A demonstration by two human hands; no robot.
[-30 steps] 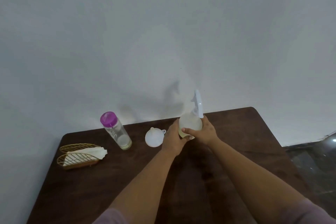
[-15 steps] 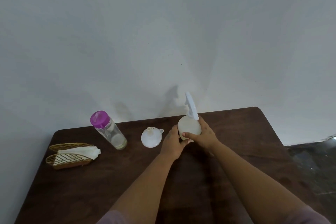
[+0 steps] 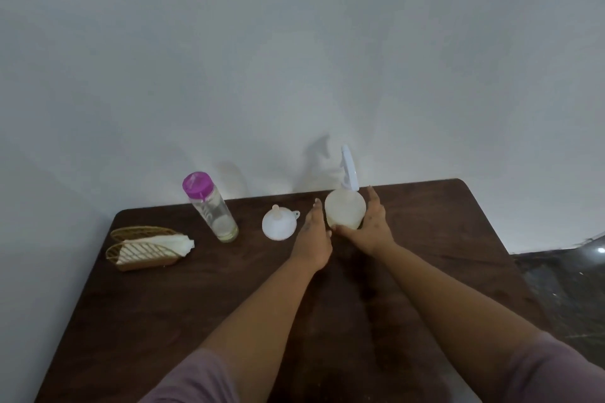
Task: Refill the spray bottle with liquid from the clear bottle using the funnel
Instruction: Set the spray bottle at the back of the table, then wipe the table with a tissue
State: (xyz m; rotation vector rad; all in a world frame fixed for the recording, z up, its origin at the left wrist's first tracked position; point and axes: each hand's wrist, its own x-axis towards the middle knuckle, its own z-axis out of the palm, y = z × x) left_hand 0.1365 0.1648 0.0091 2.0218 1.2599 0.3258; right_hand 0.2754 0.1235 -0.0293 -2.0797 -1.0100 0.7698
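Note:
The spray bottle (image 3: 344, 212), translucent with a white trigger head, stands upright near the table's far edge. My left hand (image 3: 313, 234) is at its left side with straight fingers. On the bottle's right, my right hand (image 3: 374, 229) has its fingers spread upward and its thumb against the bottle's base. Neither hand is wrapped around it. The white funnel (image 3: 279, 226) lies mouth down, spout up, just left of my left hand. Farther left, the clear bottle (image 3: 212, 208) with a magenta cap stands closed, holding a little pale liquid at the bottom.
A gold wire basket (image 3: 140, 253) holding white napkins sits at the left side of the dark wooden table (image 3: 203, 298). A pale wall rises directly behind the table. The table's right edge drops to a dark floor (image 3: 563, 275).
Both hands were wrapped around the spray bottle's body; now their fingers have opened and straightened beside it. The bottle stays upright in about the same spot.

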